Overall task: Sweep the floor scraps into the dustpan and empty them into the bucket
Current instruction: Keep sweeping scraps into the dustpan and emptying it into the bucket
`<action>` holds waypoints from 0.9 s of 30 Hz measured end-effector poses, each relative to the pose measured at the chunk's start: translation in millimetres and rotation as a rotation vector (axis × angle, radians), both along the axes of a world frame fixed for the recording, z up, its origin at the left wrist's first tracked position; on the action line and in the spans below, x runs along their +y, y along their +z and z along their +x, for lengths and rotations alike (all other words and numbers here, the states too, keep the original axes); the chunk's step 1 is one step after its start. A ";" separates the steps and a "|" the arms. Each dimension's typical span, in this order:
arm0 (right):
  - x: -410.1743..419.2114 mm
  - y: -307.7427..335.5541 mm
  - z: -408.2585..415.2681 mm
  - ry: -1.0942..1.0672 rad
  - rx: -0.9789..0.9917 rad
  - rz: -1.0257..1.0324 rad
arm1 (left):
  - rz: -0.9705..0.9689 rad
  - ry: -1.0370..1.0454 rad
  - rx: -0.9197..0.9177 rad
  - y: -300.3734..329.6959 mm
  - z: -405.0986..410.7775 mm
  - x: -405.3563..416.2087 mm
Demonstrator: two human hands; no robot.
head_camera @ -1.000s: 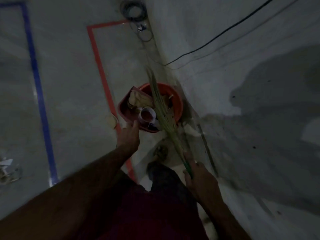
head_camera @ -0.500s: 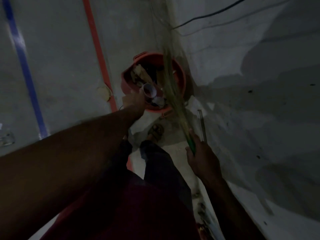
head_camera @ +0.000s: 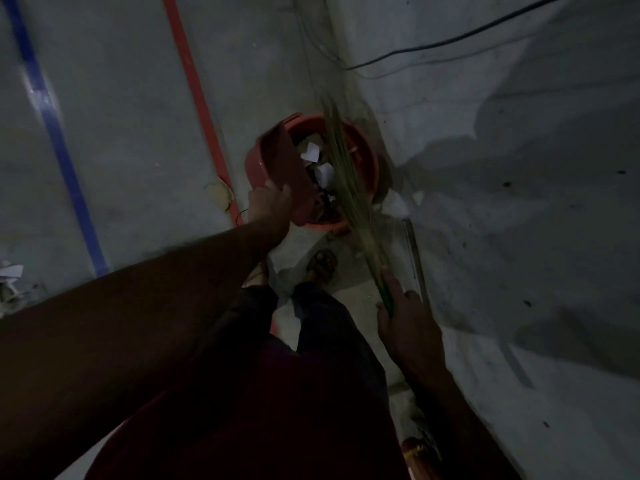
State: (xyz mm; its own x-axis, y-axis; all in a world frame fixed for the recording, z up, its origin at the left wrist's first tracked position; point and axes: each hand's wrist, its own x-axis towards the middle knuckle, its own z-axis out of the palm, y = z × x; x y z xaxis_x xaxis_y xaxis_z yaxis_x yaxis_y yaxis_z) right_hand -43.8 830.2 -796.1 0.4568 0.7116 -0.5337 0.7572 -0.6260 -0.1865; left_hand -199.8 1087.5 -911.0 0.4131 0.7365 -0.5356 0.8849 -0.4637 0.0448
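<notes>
While the left hand [head_camera: 268, 206] grips the tilted red plastic dustpan [head_camera: 289, 171] over the round orange bucket's [head_camera: 367, 161] left rim, the right hand [head_camera: 403, 317] grips the long straw broom [head_camera: 346, 181], bristles angled across the bucket's mouth

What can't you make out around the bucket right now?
Head view, dim:
- Bucket bottom and fill level: hidden by the tilted dustpan and broom bristles.
- Whether the dustpan is fully empty: its inside faces away.
- Left hand fingers: behind the dustpan.
- Scraps at the left edge: cut off.
</notes>
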 end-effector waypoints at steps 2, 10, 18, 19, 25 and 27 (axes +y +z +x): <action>1.1 2.6 -7.5 -0.030 0.030 -0.018 | -0.031 0.011 0.081 11.0 -4.0 -1.7; -4.0 20.0 -31.5 -0.066 0.066 0.038 | -0.036 0.106 -0.014 30.0 -85.6 -27.8; 17.9 37.5 -55.4 0.190 0.160 0.191 | 0.078 0.293 -0.101 60.8 -178.9 -71.1; 24.1 37.8 -56.8 0.239 0.177 0.187 | 0.092 0.331 -0.116 64.8 -186.6 -77.6; 63.8 38.3 -64.1 0.595 0.255 0.292 | 0.230 0.629 -0.174 98.7 -216.9 -120.4; 76.4 43.7 -70.6 0.653 0.307 0.326 | 0.271 0.739 -0.195 113.1 -223.4 -135.2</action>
